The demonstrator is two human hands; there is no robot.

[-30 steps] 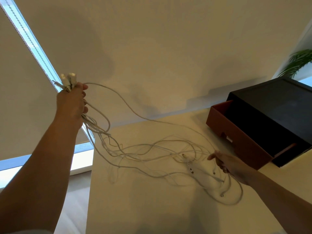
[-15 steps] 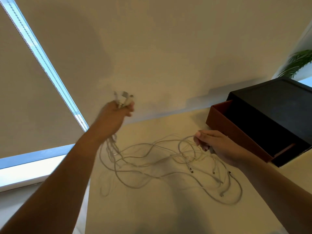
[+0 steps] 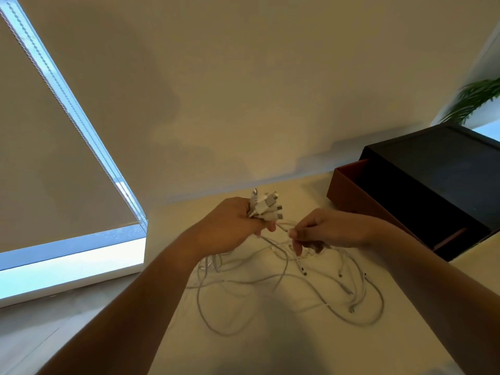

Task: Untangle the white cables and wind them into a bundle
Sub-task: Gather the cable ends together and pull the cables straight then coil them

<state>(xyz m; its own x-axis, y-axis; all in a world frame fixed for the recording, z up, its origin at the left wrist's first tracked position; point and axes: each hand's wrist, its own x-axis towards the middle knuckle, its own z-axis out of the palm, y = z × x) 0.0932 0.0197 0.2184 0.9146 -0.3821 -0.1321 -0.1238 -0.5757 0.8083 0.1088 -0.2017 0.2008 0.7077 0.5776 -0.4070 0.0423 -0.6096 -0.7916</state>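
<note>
Plainly the white cables are light, limp and prone to snagging, sprawled in loops on the counter; best gripped near the plugs, which the left hand clutches in closed fingers. The right hand pinches one strand just beside it. A second ago the hands were well apart, left raised high.

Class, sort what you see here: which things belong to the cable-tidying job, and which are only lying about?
Belongs to the job:
white cables
bunch of plugs in the left hand
right hand, pinching one cable

Just lying about:
black box
brown tray
plant
</note>
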